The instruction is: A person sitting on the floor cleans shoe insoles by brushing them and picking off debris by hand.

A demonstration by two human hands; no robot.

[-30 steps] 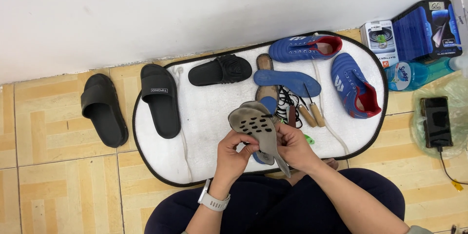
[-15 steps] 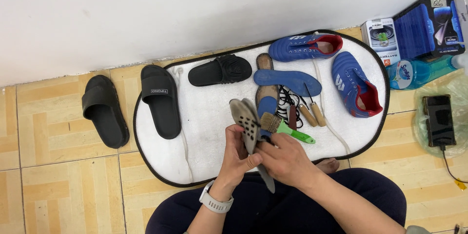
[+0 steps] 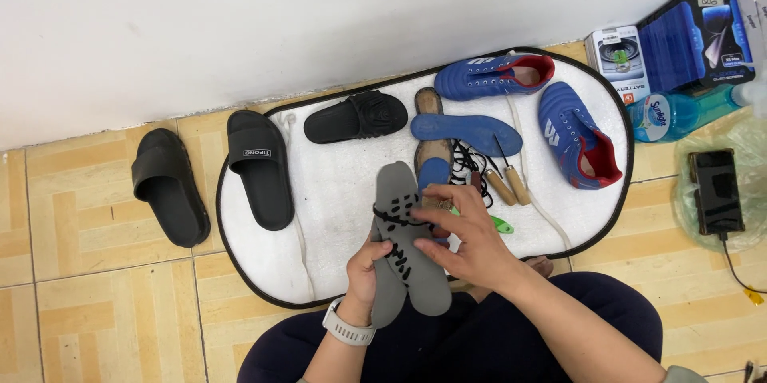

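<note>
Insoles (image 3: 411, 259), two grey ones stacked, sit gripped from below in the left hand (image 3: 369, 271) over the lap; the right hand (image 3: 471, 239) lies fingers-spread across them. Beyond: three black slides, two blue shoes, one blue insole (image 3: 467, 131).

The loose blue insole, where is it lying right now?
In the head view the blue insole lies flat on the white mat, right of the black slide sandal and just below the upper blue shoe.
</note>
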